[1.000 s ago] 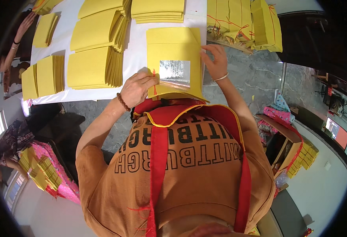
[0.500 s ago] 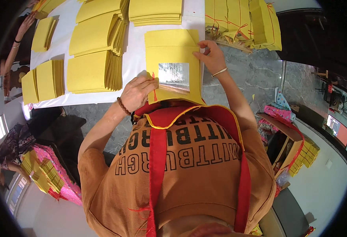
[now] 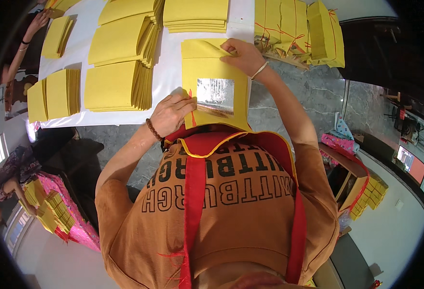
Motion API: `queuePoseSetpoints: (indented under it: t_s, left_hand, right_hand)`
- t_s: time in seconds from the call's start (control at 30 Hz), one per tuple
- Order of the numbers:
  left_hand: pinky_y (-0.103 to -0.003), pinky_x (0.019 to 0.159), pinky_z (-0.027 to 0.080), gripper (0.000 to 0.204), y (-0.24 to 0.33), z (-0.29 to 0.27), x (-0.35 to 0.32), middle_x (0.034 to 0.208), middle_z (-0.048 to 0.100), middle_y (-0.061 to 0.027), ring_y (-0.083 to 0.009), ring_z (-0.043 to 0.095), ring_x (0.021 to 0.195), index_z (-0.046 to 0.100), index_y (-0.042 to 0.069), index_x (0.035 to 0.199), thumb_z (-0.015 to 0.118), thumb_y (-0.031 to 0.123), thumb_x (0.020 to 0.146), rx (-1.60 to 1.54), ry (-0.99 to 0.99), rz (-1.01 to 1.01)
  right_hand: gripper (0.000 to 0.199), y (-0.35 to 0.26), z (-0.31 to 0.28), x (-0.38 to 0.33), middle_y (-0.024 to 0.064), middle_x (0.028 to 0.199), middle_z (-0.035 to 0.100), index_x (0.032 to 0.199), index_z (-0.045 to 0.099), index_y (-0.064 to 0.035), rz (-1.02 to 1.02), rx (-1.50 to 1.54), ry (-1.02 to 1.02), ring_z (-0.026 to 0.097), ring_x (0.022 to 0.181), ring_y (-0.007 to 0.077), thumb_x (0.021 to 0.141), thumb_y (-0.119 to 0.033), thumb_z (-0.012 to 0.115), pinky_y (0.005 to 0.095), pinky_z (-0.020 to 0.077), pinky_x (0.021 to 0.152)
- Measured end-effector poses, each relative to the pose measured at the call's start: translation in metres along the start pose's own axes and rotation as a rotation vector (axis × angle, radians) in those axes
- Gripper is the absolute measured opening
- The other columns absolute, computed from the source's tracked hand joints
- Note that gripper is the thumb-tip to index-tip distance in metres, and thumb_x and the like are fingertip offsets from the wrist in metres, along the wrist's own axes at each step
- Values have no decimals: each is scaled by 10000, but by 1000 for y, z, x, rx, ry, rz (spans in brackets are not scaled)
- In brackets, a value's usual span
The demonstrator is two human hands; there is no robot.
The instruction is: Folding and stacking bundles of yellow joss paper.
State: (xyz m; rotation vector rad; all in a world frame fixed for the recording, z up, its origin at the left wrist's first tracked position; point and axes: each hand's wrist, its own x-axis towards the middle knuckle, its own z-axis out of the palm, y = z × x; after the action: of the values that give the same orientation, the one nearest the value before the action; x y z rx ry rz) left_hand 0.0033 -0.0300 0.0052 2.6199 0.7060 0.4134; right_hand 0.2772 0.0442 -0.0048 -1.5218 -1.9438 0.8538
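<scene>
A stack of yellow paper sheets (image 3: pixel 207 67) lies in front of me, half on the white table cover (image 3: pixel 168 77). The top sheet bears a silver foil square (image 3: pixel 215 94). My right hand (image 3: pixel 243 55) pinches the far edge of the top sheet and lifts it into a small fold. My left hand (image 3: pixel 172 114), with a bead bracelet on the wrist, holds down the stack's near left corner, fingers curled on the paper next to the foil square.
Fanned piles of yellow sheets (image 3: pixel 118 84) cover the table to the left and far side. Bundles tied with red string (image 3: pixel 298 29) lie at the far right. Another person's arm (image 3: pixel 26 41) reaches in at the far left. A pink bag of yellow packs (image 3: pixel 60 216) stands lower left.
My right hand has moved from beside the foil square to the sheet's far edge and raised it. My left hand has stayed at the near left corner.
</scene>
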Motion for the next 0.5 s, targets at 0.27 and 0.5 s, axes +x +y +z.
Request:
queuePoseSetpoints:
  t_s: [0.27,0.5]
  left_hand:
    - [-334,854,461,242,0,-2,0,1023,626,-86,-233,551,983,601,19,953,562,58,717,-24,10,-2]
    - [-342,861,460,248,-1,-2,0,1025,622,-98,-237,551,981,600,18,951,568,42,706,-25,-19,7]
  right_hand:
    - [272,-11,-22,-12,58,850,619,998,546,-20,101,225,-234,576,760,110,782,-141,657,249,469,695]
    - [287,-19,-31,-14,23,875,594,1018,550,-26,94,198,-199,560,759,77,775,-114,675,232,462,676]
